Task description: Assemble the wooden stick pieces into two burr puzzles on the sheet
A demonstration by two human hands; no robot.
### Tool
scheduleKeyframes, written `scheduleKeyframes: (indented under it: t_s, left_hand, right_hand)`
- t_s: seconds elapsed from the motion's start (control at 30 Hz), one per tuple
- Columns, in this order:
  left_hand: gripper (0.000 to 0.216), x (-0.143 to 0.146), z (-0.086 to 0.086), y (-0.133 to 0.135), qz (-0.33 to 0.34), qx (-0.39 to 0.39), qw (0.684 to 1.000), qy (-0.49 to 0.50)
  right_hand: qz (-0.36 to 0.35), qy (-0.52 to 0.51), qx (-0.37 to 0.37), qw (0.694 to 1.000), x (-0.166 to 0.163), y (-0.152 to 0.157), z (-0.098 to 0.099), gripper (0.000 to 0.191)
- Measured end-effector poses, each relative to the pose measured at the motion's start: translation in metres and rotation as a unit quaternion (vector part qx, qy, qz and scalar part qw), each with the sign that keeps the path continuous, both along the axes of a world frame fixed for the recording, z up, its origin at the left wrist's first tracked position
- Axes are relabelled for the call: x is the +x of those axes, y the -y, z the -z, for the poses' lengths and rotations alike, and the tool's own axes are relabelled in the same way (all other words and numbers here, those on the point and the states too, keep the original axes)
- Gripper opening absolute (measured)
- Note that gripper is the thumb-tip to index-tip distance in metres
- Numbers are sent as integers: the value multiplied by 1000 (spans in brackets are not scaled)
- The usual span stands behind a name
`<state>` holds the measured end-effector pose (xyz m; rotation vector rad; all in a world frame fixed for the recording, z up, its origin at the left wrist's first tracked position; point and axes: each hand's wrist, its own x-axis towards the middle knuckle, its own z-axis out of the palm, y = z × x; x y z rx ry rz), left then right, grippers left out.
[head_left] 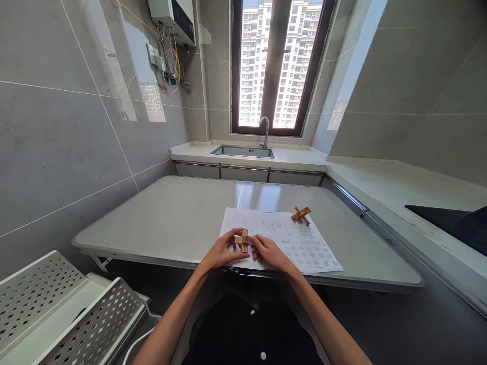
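Observation:
A small wooden puzzle cross (243, 240) is held over the near edge of a printed sheet (304, 243) on the grey table (171, 218). My left hand (222, 251) grips it from the left, fingers curled around its pieces. My right hand (270, 252) pinches it from the right. A second wooden puzzle cross (301, 215) lies on the far right corner of the sheet, apart from both hands.
A sink (243, 151) with a tap (265, 129) sits under the window at the back. A counter (399, 187) runs along the right with a dark hob (452, 225). White perforated metal shelves (64, 309) stand at the lower left.

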<state>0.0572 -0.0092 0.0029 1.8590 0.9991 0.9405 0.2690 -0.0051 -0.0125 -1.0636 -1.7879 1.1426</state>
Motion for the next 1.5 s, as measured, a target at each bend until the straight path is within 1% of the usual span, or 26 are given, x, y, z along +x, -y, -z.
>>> scheduleKeyframes:
  t_s: [0.17, 0.27, 0.33, 0.4, 0.43, 0.53, 0.6, 0.67, 0.73, 0.77, 0.9, 1.07, 1.23, 1.43, 1.5]
  left_hand:
    - [77, 0, 0, 0, 15, 2, 1000, -5]
    - [77, 1, 0, -2, 18, 3, 1000, -7]
    - [82, 1, 0, -4, 8, 2, 1000, 0]
    - [87, 1, 1, -6, -3, -3, 1000, 19]
    - [86, 1, 2, -7, -7, -6, 1000, 28]
    - [73, 1, 3, -8, -14, -11, 999, 33]
    - [64, 1, 2, -7, -22, -12, 999, 23]
    - [60, 2, 1, -5, -29, -14, 999, 14]
    - [56, 2, 0, -5, -34, -15, 999, 7]
    - [55, 2, -1, -4, -35, -16, 999, 4]
    - [51, 2, -2, -4, -37, -16, 999, -2]
    - [50, 2, -4, -2, -41, -19, 999, -7]
    - [47, 3, -6, -1, -43, -15, 999, -6]
    - [46, 3, -7, 0, -44, -16, 999, -21]
    - [46, 3, -7, 0, -45, -14, 999, -21]
  right_hand:
    - [-32, -52, -69, 996, 0, 0, 0, 54]
    - [-20, -100, -94, 990, -1, 0, 2, 54]
    - [5, -122, -92, 988, 2, -3, 5, 55]
    - [54, -126, -71, 988, 13, -7, 9, 55]
    - [90, -119, -55, 987, 22, -10, 11, 55]
    - [216, -54, 4, 975, 59, -17, 17, 52]
    - [298, 3, 34, 954, 87, -19, 20, 50]
    - [366, 57, 42, 928, 113, -21, 23, 46]
    - [420, 109, 47, 900, 133, -21, 26, 42]
    - [432, 122, 49, 892, 140, -21, 27, 41]
    - [468, 145, 54, 870, 158, -24, 32, 39]
    - [488, 173, 50, 854, 165, -27, 35, 40]
    - [495, 165, 44, 852, 167, -28, 37, 41]
    - [484, 131, 45, 864, 166, -20, 43, 45]
    - [489, 114, 44, 864, 165, -15, 45, 45]
